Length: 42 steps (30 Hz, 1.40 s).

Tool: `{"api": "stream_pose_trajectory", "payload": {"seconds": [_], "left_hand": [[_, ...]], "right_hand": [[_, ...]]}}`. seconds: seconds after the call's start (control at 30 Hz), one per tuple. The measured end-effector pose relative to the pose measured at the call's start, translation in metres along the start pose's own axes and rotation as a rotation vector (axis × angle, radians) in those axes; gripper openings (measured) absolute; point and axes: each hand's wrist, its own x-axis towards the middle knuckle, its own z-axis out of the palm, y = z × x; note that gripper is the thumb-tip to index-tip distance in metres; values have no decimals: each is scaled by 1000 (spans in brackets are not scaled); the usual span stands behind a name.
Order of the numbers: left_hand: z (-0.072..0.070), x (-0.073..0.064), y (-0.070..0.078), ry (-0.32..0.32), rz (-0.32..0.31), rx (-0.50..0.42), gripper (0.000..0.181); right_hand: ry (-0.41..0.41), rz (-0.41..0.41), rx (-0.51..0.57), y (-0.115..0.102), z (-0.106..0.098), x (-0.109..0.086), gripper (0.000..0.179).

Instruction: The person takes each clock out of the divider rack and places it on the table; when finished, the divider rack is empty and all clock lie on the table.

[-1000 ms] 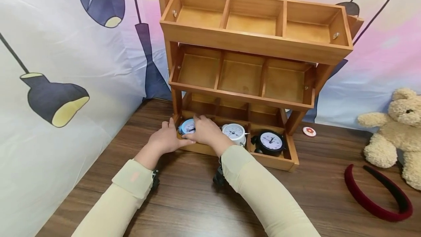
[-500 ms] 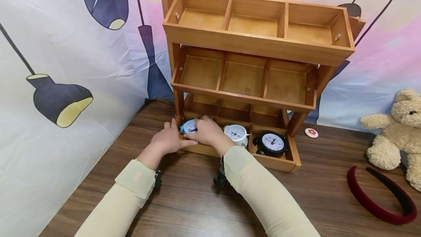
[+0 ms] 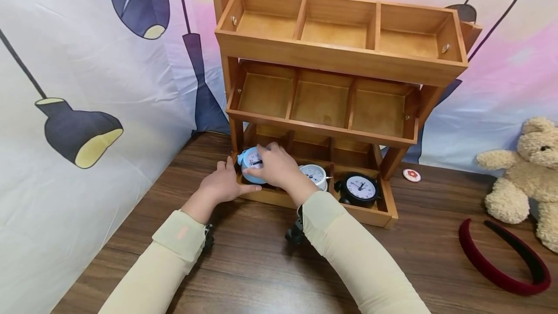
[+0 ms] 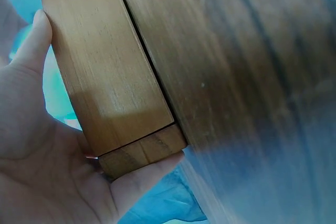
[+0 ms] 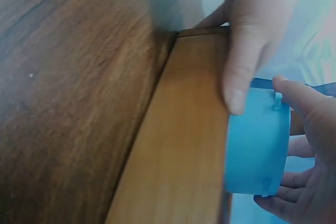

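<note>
In the head view, my right hand [image 3: 281,166] grips a light blue alarm clock [image 3: 250,163] at the left compartment of the rack's lowest tier. The right wrist view shows the blue clock's smooth side [image 5: 257,145], with fingers and thumb spanning it, standing out above the tray's front board. My left hand [image 3: 221,183] holds the front left corner of the wooden rack [image 3: 340,58], thumb over the front board and a finger along the end. A white alarm clock [image 3: 314,173] lies face up in the middle compartment, partly behind my right wrist. A black alarm clock [image 3: 359,189] lies in the right compartment.
Both upper tiers have bare compartments [image 3: 322,98]. Right of the rack are a round flower badge [image 3: 411,175], a dark red headband [image 3: 501,260] and a plush bear [image 3: 534,178]. A printed cloth backdrop [image 3: 144,81] hangs behind and left of the wooden table [image 3: 248,265].
The blue clock has risen a little in its compartment with my right hand, showing more of its face. My left hand keeps its place on the rack's corner.
</note>
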Motion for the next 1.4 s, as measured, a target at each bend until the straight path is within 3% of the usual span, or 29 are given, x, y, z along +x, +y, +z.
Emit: {"api": "stream_pose_trajectory", "payload": {"seconds": [0.37, 0.5, 0.7, 0.8, 1.03, 1.4], "left_hand": [[0, 1, -1, 9, -15, -18, 128], [-1, 0, -2, -1, -26, -20, 115], [-2, 1, -4, -16, -10, -43, 94], [-2, 3, -4, -9, -4, -28, 96], [0, 2, -1, 26, -9, 8, 126], [2, 3, -2, 26, -4, 11, 128]], "right_hand": [[63, -41, 0, 0, -28, -35, 85], [66, -82, 16, 0, -35, -54, 84], [3, -133, 37, -4, -39, -85, 84], [-36, -158, 20, -6, -37, -96, 82], [-136, -216, -9, -14, -17, -108, 79], [-180, -274, -42, -31, 14, -103, 73]]}}
